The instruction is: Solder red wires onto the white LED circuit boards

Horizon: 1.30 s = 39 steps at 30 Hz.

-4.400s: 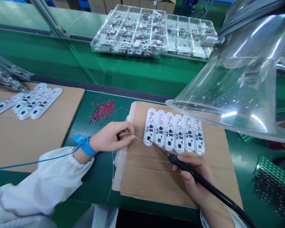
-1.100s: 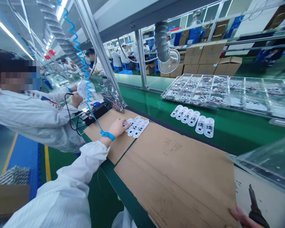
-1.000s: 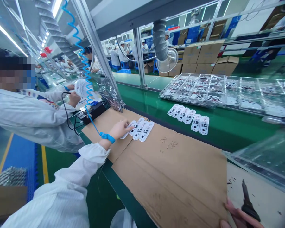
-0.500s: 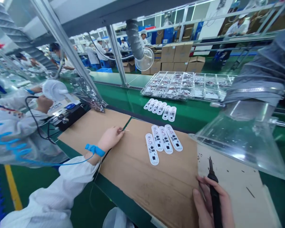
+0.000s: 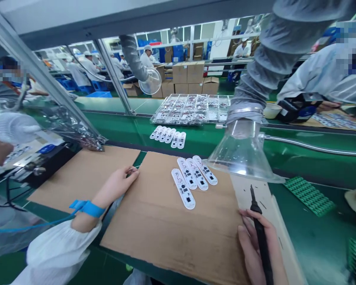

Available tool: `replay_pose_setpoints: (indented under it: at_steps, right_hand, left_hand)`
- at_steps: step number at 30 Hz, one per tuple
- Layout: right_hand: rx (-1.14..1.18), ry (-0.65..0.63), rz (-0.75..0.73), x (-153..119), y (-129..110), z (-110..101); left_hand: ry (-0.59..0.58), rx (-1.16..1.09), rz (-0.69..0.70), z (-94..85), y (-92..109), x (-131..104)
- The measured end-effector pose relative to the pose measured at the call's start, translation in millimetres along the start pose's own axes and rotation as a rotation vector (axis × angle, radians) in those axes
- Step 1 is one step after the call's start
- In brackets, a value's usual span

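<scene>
Boards: four long white ones [image 5: 183, 189] lie on the right-hand of two cardboard sheets [image 5: 160, 233], three slanting side by side and the fourth just beside them, to their left. Six more white boards [image 5: 167, 135] lie in a row on the green strip [image 5: 130, 126] behind, four close together and two at the row's right end.

The left hand [image 5: 117, 185], with one blue band [image 5: 87, 208] at its wrist, has its thumb and fingers pinching one thin wire [image 5: 133, 168] near the sheet's left edge. The right hand [image 5: 252, 257] holds one soldering iron [image 5: 262, 245], its fingers curled about the black handle; their exact contact is partly hidden. The iron's tip points away from the person, above one pale sheet [image 5: 241, 190].

One clear hood [image 5: 240, 158] hangs beyond the iron. Two green panels [image 5: 310, 196] show on the surface [image 5: 314, 237] at right, one cut by the view's edge. Two clear compartmented trays [image 5: 180, 111] of parts stand beyond the six boards.
</scene>
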State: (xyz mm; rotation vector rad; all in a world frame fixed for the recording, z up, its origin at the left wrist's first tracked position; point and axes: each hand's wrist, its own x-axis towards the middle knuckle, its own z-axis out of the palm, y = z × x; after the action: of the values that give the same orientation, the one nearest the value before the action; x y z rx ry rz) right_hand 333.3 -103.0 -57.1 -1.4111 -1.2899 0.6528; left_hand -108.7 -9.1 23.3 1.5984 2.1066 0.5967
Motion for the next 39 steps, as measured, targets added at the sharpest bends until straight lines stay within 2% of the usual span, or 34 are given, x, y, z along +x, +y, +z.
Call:
replay_pose_setpoints:
  at_steps: [2, 4, 8, 10, 12, 15, 19, 21, 23, 25, 29, 33, 36, 39]
  right_hand:
    - [-0.037, 0.054, 0.042, 2, 15, -26]
    - [-0.075, 0.088, 0.06, 4, 30, -58]
    - [-0.233, 0.077, 0.021, 8, 44, -114]
    - [-0.356, 0.045, -0.074, 13, 42, -128]
    - [-0.474, 0.049, -0.191, 23, 35, -132]
    - [-0.529, 0.022, -0.311, 48, 20, -116]
    - [-0.431, -0.066, -0.384, 94, 10, -69]
    - [-0.417, -0.071, -0.404, 111, 12, -48]
    - [-0.42, -0.096, -0.428, 119, 16, -36]
    - [-0.433, -0.117, -0.445, 118, 22, -33]
    - [-0.459, -0.115, -0.444, 97, 30, -32]
    - [-0.479, -0.109, -0.429, 75, 28, -23]
    - [-0.483, -0.116, -0.434, 66, 23, -16]
    - [-0.476, -0.107, -0.435, 61, 18, -15]
  left_hand:
    - [-0.045, -0.067, 0.064, 11.5, 15, -7]
    - [-0.113, -0.118, 0.117, 30.7, 33, -13]
    - [-0.278, -0.1, 0.213, 68.2, 62, -22]
    - [-0.322, -0.032, 0.285, 78.8, 71, -25]
    - [-0.313, 0.037, 0.377, 86.4, 82, -30]
    - [-0.344, 0.081, 0.534, 103.7, 113, -50]
    - [-0.44, 0.135, 0.759, 144.9, 178, -90]
    - [-0.398, 0.286, 0.763, 163.9, 206, -104]
    - [-0.353, 0.361, 0.732, 175.0, 221, -108]
    - [-0.328, 0.391, 0.698, 177.9, 222, -103]
    - [-0.311, 0.415, 0.671, 170.8, 198, -83]
    - [-0.311, 0.434, 0.681, 161.2, 181, -62]
    - [-0.356, 0.447, 0.726, 152.9, 178, -47]
    - [-0.414, 0.448, 0.779, 145.3, 172, -43]
